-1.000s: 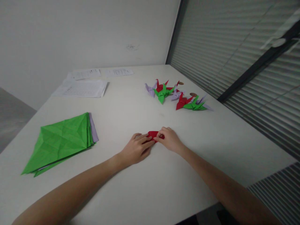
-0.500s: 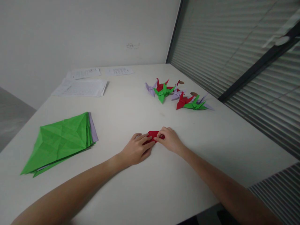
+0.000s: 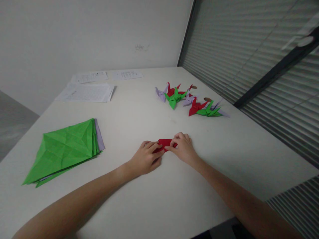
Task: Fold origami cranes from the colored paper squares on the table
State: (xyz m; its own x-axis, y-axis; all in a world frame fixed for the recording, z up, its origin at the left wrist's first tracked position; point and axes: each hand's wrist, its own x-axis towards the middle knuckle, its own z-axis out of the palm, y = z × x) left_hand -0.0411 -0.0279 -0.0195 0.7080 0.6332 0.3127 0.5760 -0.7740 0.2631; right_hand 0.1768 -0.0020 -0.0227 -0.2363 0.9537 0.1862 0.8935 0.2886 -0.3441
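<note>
While both hands work at the middle of the table point(image 3: 174, 199), we note that a small piece of red paper point(image 3: 165, 143) lies flat on its surface, between the two sets of fingertips. The left hand point(image 3: 146, 159) rests palm down, its fingers stretched out and only slightly bent, pressing on the left end of the red paper. We judge that this pressure pins the piece so it cannot slide. The right hand point(image 3: 183, 149) has its fingers curled, with thumb and forefinger closed on the right end of the red paper. That looks like a pinch made to hold or sharpen an edge. How the paper is folded beneath the fingers we cannot tell.

Well to the left of the red paper lies a pile of green sheets point(image 3: 65, 149) with a lilac one showing at its edge, apart from the hands. Beyond the red paper and to its right stands a loose cluster of folded figures point(image 3: 190, 101) in red, green and lilac. Farther beyond it, to the left, lie printed pages point(image 3: 87, 93). Blinds point(image 3: 249, 49) close off the side to the right of the red paper.
</note>
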